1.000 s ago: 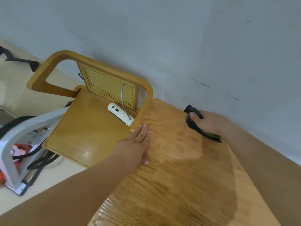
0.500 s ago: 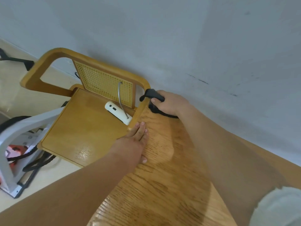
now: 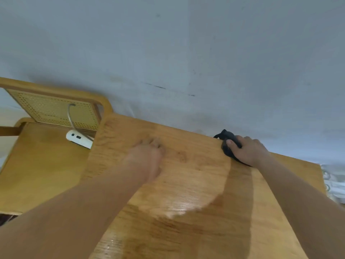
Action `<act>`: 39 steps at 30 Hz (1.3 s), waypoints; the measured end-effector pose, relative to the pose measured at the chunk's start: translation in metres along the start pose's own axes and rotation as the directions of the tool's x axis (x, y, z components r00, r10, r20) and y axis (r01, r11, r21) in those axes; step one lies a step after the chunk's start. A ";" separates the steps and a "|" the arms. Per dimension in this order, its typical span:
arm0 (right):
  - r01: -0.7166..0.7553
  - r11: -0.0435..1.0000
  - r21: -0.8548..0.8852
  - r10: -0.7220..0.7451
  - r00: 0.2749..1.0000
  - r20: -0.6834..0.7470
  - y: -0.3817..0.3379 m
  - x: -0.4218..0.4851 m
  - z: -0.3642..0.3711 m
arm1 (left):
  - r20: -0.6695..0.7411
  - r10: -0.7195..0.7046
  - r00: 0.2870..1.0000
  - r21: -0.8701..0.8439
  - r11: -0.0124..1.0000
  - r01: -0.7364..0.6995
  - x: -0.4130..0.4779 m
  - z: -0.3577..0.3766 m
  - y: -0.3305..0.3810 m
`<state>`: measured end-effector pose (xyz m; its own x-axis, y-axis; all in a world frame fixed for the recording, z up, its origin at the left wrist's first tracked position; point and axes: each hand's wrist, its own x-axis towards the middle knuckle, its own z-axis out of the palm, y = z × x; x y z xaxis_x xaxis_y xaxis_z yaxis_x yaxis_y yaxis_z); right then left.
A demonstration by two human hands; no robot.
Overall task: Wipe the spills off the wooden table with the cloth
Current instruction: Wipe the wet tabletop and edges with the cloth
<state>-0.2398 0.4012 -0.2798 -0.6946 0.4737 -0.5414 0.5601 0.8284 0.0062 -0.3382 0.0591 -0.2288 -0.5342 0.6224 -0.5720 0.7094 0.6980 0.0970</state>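
Dark cloth (image 3: 228,142), head view: it is seen bunched at the far edge of the wooden table (image 3: 186,186), right of centre, close against the grey wall (image 3: 186,43). It is grasped by the right hand (image 3: 249,152), whose fingers are curled over it and whose thumb is pressed on its left side. The forearm is extended from the near right corner, with the wrist held low over the wood.

The left hand (image 3: 146,159) is blurred. It appears to be laid palm down on the table left of centre, fingers roughly straight and nothing held. It is judged to serve as a brace.

A glossy patch is visible nearer the viewer. Whether it is liquid or reflected light cannot be told.

For the stroke in hand, even downward pressure is advised, and the cloth is better spread than balled. Overlapping passes should be drawn from the far edge toward the near one. Liquid should not be swept left onto the chair (image 3: 37,165), where a white device (image 3: 79,140) is lying.
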 end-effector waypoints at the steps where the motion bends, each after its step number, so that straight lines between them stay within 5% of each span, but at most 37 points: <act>1: -0.009 1.000 -0.020 0.009 1.000 0.000 0.001 0.003 0.000 | 0.025 0.040 0.999 -0.047 0.998 -0.039 0.004 0.007 0.015; 5: 0.091 0.996 -0.017 -0.091 0.995 0.030 -0.051 0.016 -0.009 | 0.185 -0.055 0.981 -0.026 0.998 0.061 0.016 0.028 0.044; 9: 0.324 0.946 0.002 -0.324 0.946 -0.022 -0.160 0.018 0.002 | 0.190 -0.088 0.978 0.019 0.996 0.086 0.019 0.030 0.049; 13: 0.388 0.922 0.003 -0.386 0.918 -0.085 -0.218 0.012 0.005 | 0.155 -0.076 0.985 -0.004 0.997 0.077 0.017 0.031 0.047; 17: 0.375 0.924 0.081 -0.369 0.926 -0.078 -0.170 0.021 0.005 | 0.154 -0.059 0.986 -0.001 0.998 0.060 0.018 0.030 0.044; 21: 0.134 0.990 0.046 -0.132 0.991 -0.037 -0.050 0.017 0.003 | 0.158 -0.036 0.987 -0.010 0.999 0.038 0.018 0.031 0.041; 26: -0.141 0.989 -0.035 0.138 0.987 -0.079 0.050 -0.008 0.004 | 0.124 -0.013 0.992 -0.055 0.998 0.020 0.014 0.034 0.038; 30: -0.185 0.981 -0.050 0.179 0.978 -0.102 0.008 -0.005 -0.001 | 0.093 -0.012 0.996 -0.072 0.997 0.019 0.017 0.036 0.036; 36: 0.119 0.992 -0.049 -0.126 0.975 -0.183 -0.135 -0.014 0.021 | 0.135 -0.029 0.990 -0.024 0.999 0.033 0.017 0.032 0.041; 39: 0.202 0.979 -0.037 -0.205 0.959 -0.193 -0.151 -0.014 0.023 | 0.152 -0.075 0.986 -0.027 0.996 0.080 0.015 0.031 0.043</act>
<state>-0.3045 0.2630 -0.2925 -0.8687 0.3421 -0.3581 0.3910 0.9175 -0.0722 -0.3013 0.0877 -0.2580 -0.5095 0.5074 -0.6950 0.6519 0.7548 0.0732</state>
